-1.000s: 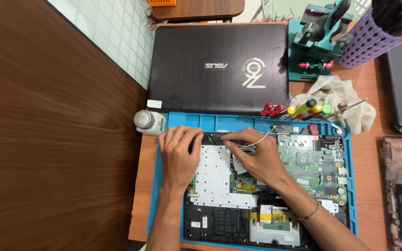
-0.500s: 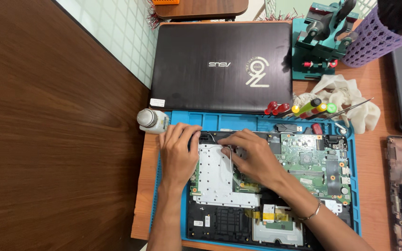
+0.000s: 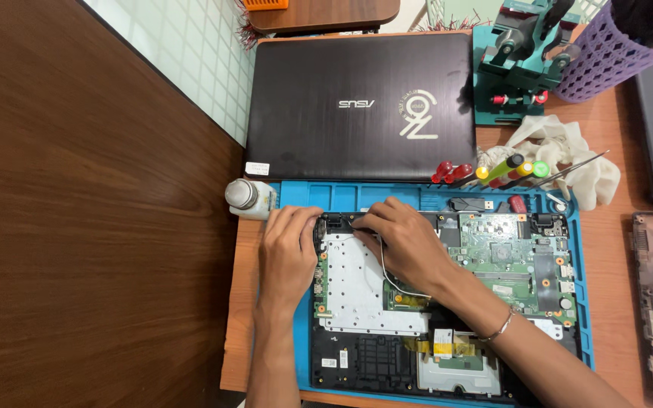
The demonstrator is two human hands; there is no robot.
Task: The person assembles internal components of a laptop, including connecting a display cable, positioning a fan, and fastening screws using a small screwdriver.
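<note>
Little has shifted: left hand presses flat on opened laptop; right hand pinches thin cable, which hard pulling could tear

Wooden desk, dark wood panel, tiled floor

An opened laptop base lies on a blue mat. The left hand rests on its edge at nine o'clock; the right hand presses fingertips at the top-left corner. A closed black laptop sits at twelve o'clock, a white bottle at ten.
</note>
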